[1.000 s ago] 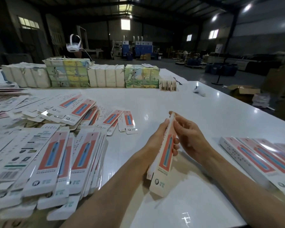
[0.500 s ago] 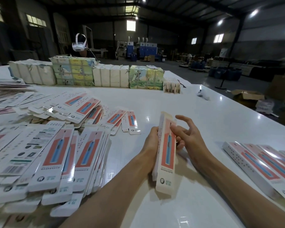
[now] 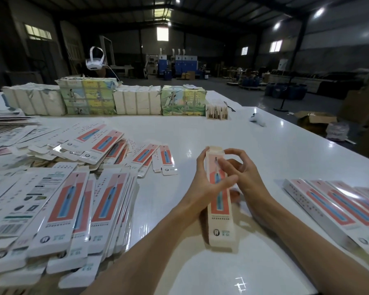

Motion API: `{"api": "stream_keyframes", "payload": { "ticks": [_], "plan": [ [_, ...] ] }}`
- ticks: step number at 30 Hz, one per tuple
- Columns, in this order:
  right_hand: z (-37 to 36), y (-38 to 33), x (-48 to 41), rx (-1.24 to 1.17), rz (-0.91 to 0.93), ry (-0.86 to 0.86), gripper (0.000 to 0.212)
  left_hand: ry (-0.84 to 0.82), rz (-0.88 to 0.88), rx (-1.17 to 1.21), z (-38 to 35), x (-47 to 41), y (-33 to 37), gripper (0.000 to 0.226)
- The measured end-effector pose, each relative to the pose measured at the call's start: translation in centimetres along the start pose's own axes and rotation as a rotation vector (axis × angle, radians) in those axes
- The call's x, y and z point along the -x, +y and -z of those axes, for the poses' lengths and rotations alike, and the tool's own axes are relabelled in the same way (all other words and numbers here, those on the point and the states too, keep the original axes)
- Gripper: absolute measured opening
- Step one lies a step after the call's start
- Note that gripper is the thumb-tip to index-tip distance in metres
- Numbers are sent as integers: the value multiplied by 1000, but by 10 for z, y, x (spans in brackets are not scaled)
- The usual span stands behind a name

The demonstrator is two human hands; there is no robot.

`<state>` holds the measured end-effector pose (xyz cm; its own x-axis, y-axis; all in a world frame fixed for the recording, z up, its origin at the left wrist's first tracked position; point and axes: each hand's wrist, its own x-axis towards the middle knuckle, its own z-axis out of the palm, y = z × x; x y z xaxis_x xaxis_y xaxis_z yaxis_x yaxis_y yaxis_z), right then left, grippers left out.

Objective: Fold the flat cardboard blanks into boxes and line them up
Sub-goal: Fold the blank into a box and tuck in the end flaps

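The left hand (image 3: 202, 184) clasps the box (image 3: 221, 211), steadying it, I'd guess, so the right hand (image 3: 244, 176), fingers curled (pinching or not, I can't tell), can tuck the far end.

We look across a glossy white table (image 3: 271, 150) into a dim warehouse: dark corrugated walls (image 3: 339, 50), a trussed roof (image 3: 200, 9), a shiny grey floor (image 3: 222, 92). A small window (image 3: 162, 34) glows at the far end, and a ceiling lamp (image 3: 319, 12) glares overhead.
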<state>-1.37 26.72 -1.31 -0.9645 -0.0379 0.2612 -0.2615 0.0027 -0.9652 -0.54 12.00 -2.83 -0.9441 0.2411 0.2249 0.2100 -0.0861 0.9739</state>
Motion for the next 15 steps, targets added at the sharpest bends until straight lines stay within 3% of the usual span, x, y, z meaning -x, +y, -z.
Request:
{"api": "stream_keyframes", "payload": {
  "ticks": [3,8,15],
  "plan": [
    [1,-3,2,34,41,5,34,-13,29,-47,2,0,-1,93],
    [0,-3,1,84,61,-31,19,-14,113,-81,8,0,-2,84],
    [2,7,-7,93,40,40,28,-21,129,-112,8,1,-4,86]
  ]
}}
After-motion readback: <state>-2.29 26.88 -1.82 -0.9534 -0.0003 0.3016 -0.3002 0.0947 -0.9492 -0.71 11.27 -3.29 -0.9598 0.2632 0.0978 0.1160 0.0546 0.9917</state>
